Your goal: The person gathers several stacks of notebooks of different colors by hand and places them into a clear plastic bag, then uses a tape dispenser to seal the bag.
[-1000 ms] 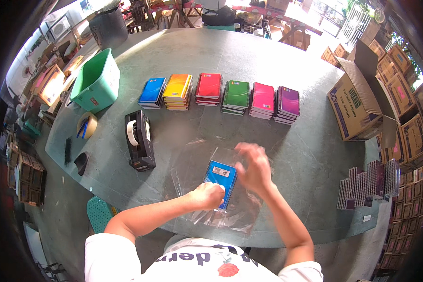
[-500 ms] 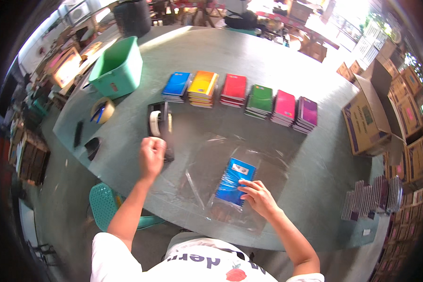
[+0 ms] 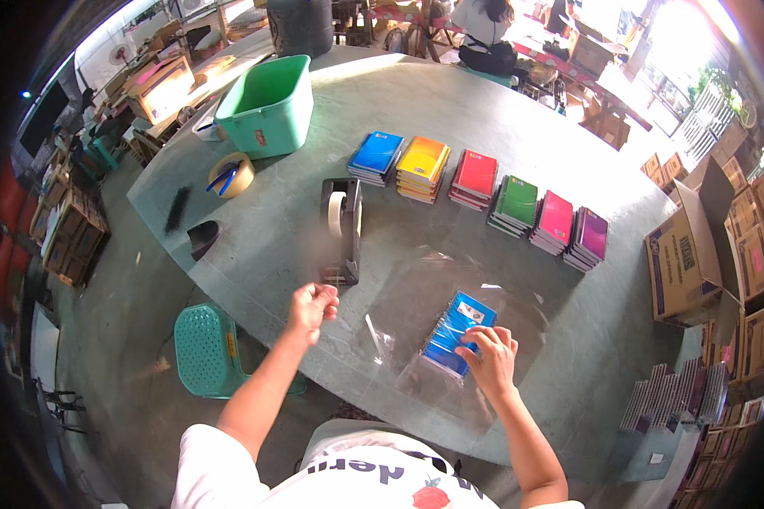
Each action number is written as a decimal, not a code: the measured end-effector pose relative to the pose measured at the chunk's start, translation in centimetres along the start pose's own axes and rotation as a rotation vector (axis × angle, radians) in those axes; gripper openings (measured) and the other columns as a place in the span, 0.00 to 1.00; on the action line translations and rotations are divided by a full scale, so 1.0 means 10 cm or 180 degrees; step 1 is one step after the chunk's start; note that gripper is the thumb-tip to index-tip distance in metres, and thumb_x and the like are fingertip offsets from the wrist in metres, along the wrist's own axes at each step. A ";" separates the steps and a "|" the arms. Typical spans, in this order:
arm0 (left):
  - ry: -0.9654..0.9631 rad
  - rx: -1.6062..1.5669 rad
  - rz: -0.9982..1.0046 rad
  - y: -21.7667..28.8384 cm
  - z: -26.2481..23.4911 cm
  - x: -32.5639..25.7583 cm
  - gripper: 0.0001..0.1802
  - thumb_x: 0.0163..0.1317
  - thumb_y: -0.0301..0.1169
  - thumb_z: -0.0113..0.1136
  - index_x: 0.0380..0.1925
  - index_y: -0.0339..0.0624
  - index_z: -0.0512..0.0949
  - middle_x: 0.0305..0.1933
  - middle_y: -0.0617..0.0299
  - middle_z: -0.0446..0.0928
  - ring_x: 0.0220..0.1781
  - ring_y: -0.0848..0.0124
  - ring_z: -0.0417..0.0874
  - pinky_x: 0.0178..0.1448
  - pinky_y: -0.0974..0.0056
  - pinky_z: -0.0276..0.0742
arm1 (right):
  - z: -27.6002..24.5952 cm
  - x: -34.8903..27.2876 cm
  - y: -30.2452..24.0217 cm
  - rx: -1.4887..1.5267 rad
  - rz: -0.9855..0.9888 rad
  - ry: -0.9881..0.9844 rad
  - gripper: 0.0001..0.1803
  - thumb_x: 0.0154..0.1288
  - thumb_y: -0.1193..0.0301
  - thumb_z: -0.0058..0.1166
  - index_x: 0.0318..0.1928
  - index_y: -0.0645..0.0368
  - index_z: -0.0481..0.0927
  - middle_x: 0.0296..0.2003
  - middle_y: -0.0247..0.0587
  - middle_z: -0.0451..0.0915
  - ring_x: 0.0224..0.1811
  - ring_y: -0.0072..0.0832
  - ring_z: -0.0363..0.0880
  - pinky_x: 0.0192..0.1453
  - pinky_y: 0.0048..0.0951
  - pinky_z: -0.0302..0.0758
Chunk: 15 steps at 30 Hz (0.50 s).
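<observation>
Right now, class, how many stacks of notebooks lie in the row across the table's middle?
6: blue stack, orange stack, red stack, green stack, pink stack, purple stack, left to right. Another blue notebook lies apart under the right hand.

The round table (image 3: pixel 450 110) looks like matt, mottled grey-green stone or concrete, and at its six o'clock a glossy clear plastic sleeve (image 3: pixel 450 339) glints around a blue spiral notebook (image 3: pixel 457 332) with a slick card cover, pressed by the right hand (image 3: pixel 491 356). Toward twelve, the stacked notebooks (image 3: pixel 484 187) show the same shiny card covers. At ten o'clock the green tub (image 3: pixel 267 106) is smooth plastic, and the tape dispenser (image 3: pixel 342 229) nearer the centre looks dull black, beyond the left hand (image 3: pixel 311 307).
</observation>
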State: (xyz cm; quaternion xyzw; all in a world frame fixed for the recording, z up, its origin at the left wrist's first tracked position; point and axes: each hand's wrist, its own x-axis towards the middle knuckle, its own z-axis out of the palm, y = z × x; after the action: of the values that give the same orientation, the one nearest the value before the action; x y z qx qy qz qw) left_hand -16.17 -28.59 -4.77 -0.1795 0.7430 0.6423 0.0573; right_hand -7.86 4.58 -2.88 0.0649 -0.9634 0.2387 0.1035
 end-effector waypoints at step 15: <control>-0.2869 0.3411 0.2479 0.54 2.02 -0.27 0.22 0.55 0.50 0.59 0.32 0.40 0.76 0.33 0.49 0.80 0.39 0.53 0.81 0.41 0.52 0.75 | 0.20 -0.06 0.18 0.0399 0.0636 -0.0115 0.54 0.44 0.55 0.69 0.70 0.46 0.51 0.57 0.36 0.71 0.63 0.42 0.62 0.63 0.47 0.58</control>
State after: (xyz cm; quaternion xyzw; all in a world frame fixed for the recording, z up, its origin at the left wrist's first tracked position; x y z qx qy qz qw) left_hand -18.43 -7.73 -2.30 0.4214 0.8650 0.1826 0.2021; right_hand -7.92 5.27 -5.60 -0.0209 -0.9499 0.3064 0.0575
